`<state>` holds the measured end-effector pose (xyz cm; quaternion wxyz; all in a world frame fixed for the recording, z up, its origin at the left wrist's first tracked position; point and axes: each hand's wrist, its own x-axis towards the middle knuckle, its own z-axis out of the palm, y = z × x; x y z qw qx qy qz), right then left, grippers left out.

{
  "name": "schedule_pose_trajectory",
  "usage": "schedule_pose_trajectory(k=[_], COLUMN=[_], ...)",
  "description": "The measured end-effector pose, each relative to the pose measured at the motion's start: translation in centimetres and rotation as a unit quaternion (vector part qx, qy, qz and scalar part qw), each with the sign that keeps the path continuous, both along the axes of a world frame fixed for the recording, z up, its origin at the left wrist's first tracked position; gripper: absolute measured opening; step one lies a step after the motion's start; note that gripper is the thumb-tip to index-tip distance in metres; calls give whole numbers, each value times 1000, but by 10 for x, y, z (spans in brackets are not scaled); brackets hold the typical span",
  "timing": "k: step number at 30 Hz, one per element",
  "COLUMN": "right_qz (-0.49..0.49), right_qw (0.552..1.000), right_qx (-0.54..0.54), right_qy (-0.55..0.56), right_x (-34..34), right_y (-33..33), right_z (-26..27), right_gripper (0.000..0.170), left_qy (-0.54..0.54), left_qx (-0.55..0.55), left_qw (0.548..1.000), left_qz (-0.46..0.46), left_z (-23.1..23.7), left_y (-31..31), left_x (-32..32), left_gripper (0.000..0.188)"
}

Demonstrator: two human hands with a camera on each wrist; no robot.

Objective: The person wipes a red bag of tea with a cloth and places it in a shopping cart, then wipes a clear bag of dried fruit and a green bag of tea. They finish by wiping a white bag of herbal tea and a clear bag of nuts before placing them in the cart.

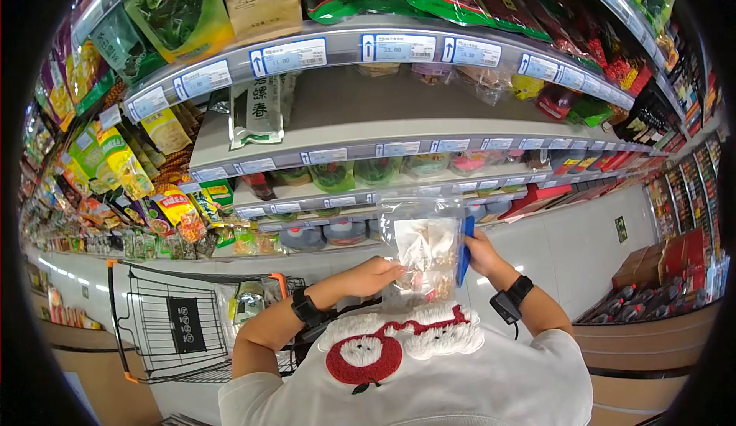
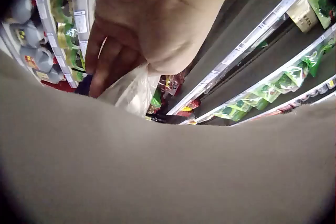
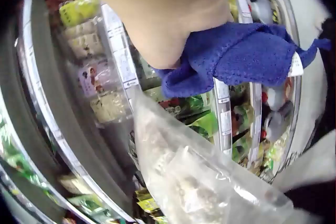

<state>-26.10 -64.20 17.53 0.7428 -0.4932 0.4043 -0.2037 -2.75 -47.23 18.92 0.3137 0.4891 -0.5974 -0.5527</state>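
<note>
In the head view a clear plastic bag [image 1: 423, 276] with smaller packets of pale dried food inside is held upright before the chest. My left hand [image 1: 374, 275] grips its left side, thumb on the front. The left wrist view shows the fingers of that left hand [image 2: 118, 53] bent around the bag's edge [image 2: 137, 91]. At the bag's right edge, my right hand [image 1: 486, 254] holds a folded blue cloth [image 1: 464, 251]. In the right wrist view the knitted blue cloth [image 3: 236, 56] comes out of the grip, above the bag [image 3: 194, 176]; most of the right fingers are hidden.
Shelves with price labels [image 1: 399, 48] stand ahead, carrying bagged teas and dried goods. A dark green tea packet [image 1: 257, 111] stands on the middle shelf. To the left is a wire shopping cart [image 1: 165, 315] with a packet inside. Boxes and bottles [image 1: 667, 288] lie at right.
</note>
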Motion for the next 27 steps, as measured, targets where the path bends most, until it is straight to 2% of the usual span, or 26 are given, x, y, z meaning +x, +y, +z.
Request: schedule_pose_trajectory(k=[2, 4, 7, 8, 11, 15, 17, 20, 22, 25, 27], right_qz=[-6, 23, 34, 46, 91, 116, 125, 143, 183, 231, 249], right_qw=[988, 962, 931, 932, 934, 964, 971, 981, 978, 932, 861], right_qx=[144, 238, 317, 313, 303, 204, 172, 94, -35, -276, -443], right_qy=[-63, -131, -178, -178, -165, -123, -112, -93, -89, -47, -10], right_x=[2, 0, 6, 7, 9, 21, 26, 35, 43, 54, 64], right_y=[8, 6, 10, 12, 18, 33, 38, 49, 51, 57, 59], right_z=[7, -1, 22, 24, 36, 52, 50, 50, 50, 55, 60], right_gripper=[29, 35, 41, 45, 43, 35, 40, 44, 42, 45, 48], left_qy=[4, 98, 196, 222, 235, 293, 299, 344, 417, 524, 567], left_qx=[61, 86, 135, 153, 186, 182, 180, 159, 179, 189, 183], left_qw=[998, 991, 970, 961, 940, 906, 895, 885, 859, 814, 791], left_qz=[-3, 27, 60, 69, 164, 244, 277, 270, 236, 162, 135], left_z=[16, -2, -22, -26, -33, -25, -22, -10, -7, -26, -33], left_y=[0, 1, 4, 4, 7, 13, 11, 9, 8, -1, -3], left_x=[0, -3, -5, -5, -9, -17, -20, -20, -14, -5, -1], left_gripper=[34, 33, 30, 29, 35, 51, 58, 64, 62, 63, 68])
